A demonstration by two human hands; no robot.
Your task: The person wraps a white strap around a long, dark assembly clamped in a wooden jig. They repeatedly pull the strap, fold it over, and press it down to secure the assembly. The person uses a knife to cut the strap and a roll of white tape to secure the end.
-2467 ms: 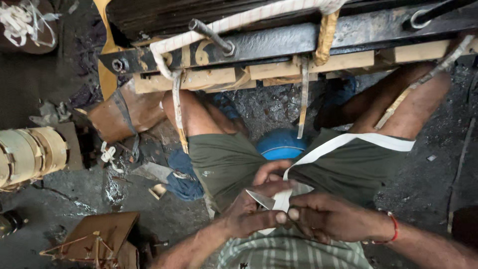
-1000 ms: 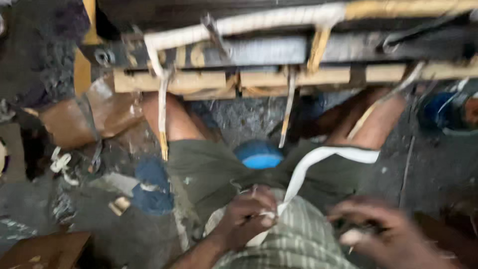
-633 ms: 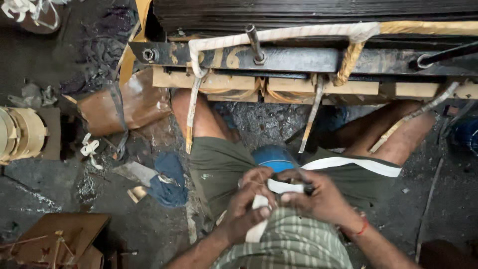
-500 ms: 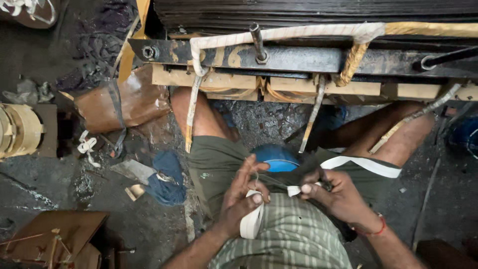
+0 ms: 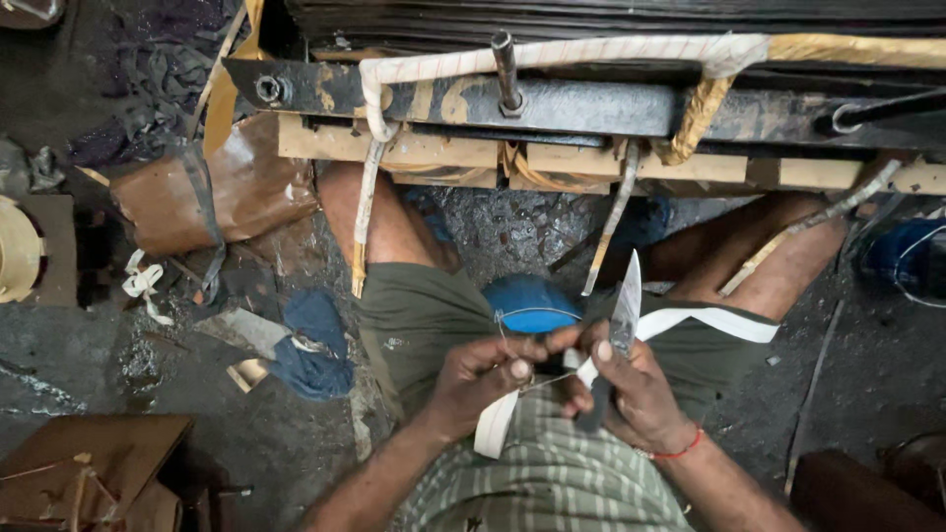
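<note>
Seen from above, a seated person works in their lap: the right hand (image 5: 631,389) has its fingers wrapped closed around the dark handle of a knife (image 5: 623,307), blade pointing up and away from the body, while the left hand (image 5: 480,379) pinches a white strap (image 5: 705,321) between thumb and curled fingers, its loose end hanging down by the striped shirt (image 5: 552,478). The strap runs from both hands across the right thigh, below a dark metal bar (image 5: 591,103) wound with cord. To cut cleanly, the strap probably wants holding taut, with the left fingertips clear of the edge and the stroke directed away from the legs.
</note>
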